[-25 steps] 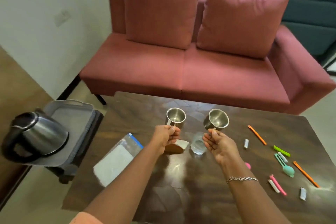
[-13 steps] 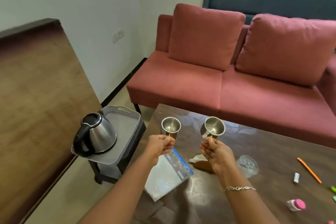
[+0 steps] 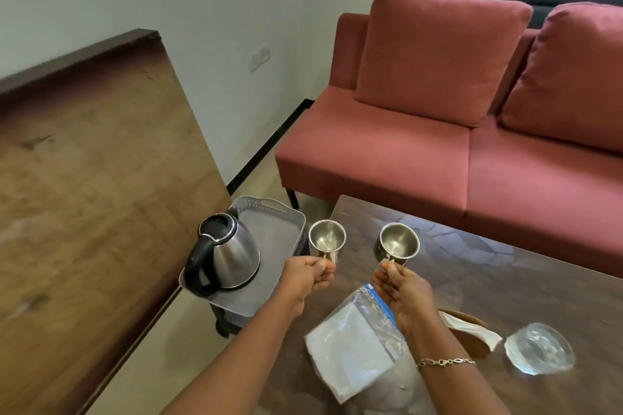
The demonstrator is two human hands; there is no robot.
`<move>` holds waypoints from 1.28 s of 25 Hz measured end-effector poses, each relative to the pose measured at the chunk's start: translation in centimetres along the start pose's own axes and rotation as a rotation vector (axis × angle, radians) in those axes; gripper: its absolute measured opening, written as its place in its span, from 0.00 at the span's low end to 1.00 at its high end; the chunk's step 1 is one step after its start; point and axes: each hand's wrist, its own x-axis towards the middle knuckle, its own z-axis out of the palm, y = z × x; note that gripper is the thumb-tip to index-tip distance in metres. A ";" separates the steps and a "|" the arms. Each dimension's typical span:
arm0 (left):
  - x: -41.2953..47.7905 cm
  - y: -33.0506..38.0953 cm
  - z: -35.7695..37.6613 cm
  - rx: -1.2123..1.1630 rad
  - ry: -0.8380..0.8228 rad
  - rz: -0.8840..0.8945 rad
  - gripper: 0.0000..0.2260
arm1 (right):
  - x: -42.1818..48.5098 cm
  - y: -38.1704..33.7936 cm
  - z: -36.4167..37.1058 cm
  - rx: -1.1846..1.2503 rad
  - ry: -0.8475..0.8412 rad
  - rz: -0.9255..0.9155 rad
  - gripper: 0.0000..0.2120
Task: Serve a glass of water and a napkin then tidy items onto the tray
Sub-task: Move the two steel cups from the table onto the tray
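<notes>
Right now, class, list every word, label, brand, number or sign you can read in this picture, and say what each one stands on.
None can be read.
kettle: no legible brand or marking.
plastic bag: blue strip along its top, no readable print.
two steel cups, left and right: plain metal.
wall socket: no readable lettering.

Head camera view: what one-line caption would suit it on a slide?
Left hand and right hand each hold an empty steel mug near the grey tray carrying a kettle.
</notes>
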 end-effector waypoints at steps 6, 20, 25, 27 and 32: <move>3.3 2.0 -3.0 0.006 0.010 -0.048 0.09 | 2.0 0.6 5.1 -0.008 -0.013 0.035 0.08; 14.5 8.2 -17.8 0.109 -0.028 -0.066 0.11 | 7.2 4.4 19.1 -0.001 -0.028 0.133 0.07; 21.3 8.2 -23.3 0.151 -0.042 -0.130 0.11 | 10.9 8.2 25.4 -0.012 -0.010 0.188 0.07; 24.0 7.5 -25.0 0.158 -0.044 -0.157 0.11 | 12.8 9.7 27.6 -0.016 -0.009 0.207 0.08; 30.2 5.3 -27.7 0.155 -0.044 -0.224 0.12 | 18.1 12.4 31.1 -0.048 0.019 0.245 0.09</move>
